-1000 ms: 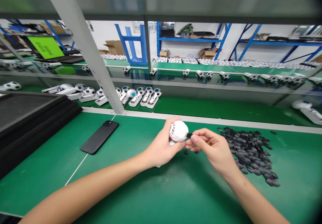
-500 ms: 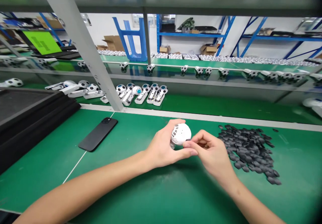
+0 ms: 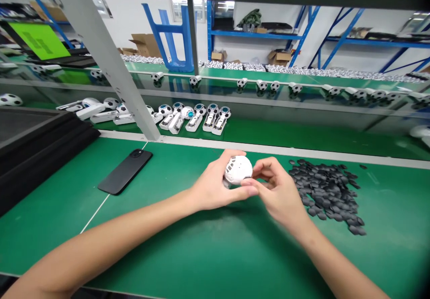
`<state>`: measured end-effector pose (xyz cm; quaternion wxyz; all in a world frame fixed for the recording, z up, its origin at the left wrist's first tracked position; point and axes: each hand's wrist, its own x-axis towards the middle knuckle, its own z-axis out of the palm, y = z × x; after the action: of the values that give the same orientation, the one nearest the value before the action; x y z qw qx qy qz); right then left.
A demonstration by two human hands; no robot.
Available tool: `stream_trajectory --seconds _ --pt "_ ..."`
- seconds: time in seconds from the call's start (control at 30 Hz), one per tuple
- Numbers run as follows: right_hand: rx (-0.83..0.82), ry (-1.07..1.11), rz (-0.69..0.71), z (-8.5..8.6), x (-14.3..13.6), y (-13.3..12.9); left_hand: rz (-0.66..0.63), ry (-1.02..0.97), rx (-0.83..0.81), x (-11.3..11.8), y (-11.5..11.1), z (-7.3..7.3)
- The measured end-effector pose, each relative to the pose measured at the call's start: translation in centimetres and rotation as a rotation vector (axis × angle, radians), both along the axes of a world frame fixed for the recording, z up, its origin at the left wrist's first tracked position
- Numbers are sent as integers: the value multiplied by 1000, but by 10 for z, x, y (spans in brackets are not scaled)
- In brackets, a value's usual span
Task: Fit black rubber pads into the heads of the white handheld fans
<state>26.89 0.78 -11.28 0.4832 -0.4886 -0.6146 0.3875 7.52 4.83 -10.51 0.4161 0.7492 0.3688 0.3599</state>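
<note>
My left hand (image 3: 215,185) is closed around a white round plastic shell (image 3: 239,170), thumb below and fingers behind it. Slotted openings show on the shell's left side, and its smooth rounded face is turned up. At the lower right edge of the shell, the thumb and index finger of my right hand (image 3: 277,189) press on a small black piece (image 3: 247,177), of which only a dark sliver shows. Right of that hand lies a loose pile of small black pieces (image 3: 327,191) on the green tabletop (image 3: 208,254).
A black phone (image 3: 126,172) lies left of my hands. Black trays (image 3: 43,155) are stacked at the far left. Behind the table's ledge stand several football-patterned devices with white handles (image 3: 194,121). A grey post (image 3: 110,66) rises left of centre.
The view has tilted down slightly, so the scene sits higher. The right index finger has straightened a little along the shell's side; the left hand still holds the shell.
</note>
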Motion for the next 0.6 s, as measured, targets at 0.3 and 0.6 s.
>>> stream_trajectory --seconds 0.3,0.6 --pt "73 -762 235 -3 37 12 45 -339 -146 -16 28 -1" --pt "25 -811 354 -28 39 22 75 -417 -128 -15 26 -2"
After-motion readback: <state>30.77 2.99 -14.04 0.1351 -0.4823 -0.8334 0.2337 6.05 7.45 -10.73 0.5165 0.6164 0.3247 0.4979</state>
